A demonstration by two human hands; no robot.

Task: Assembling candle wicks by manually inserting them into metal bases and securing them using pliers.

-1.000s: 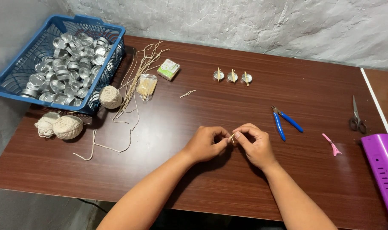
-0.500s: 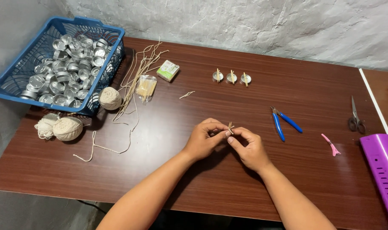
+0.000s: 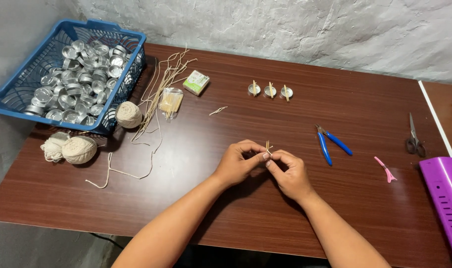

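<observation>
Pinching a small bundle of thin wooden sticks [image 3: 268, 147] between the fingertips of both hands, just above the dark wooden table [image 3: 236, 213] near its front middle. Left hand [image 3: 237, 163] curling closed, thumb and forefinger meeting on the sticks from the left; right hand [image 3: 288, 172] curling closed likewise, fingertips gripping from the right and slightly below, so that the sticks are poking up between the two hands with their tips showing above the knuckles. Lying well beyond the hands, toward the wall: three small metal cups [image 3: 269, 91] in a row, each with a stick standing in it. Sitting at the far left corner: a blue basket [image 3: 17, 101] heaped with empty metal cups. Resting beside the basket: balls of cream twine [image 3: 79, 149], loose lengths of cord [image 3: 159, 92], a clear packet of sticks [image 3: 170, 101] and a small green box [image 3: 196, 82]. Lying to the right of the hands, apart from them: blue-handled pliers [image 3: 331, 143], a pink clip [image 3: 385, 169], scissors [image 3: 413, 137] and a purple device [image 3: 447, 193] at the table's edge.
</observation>
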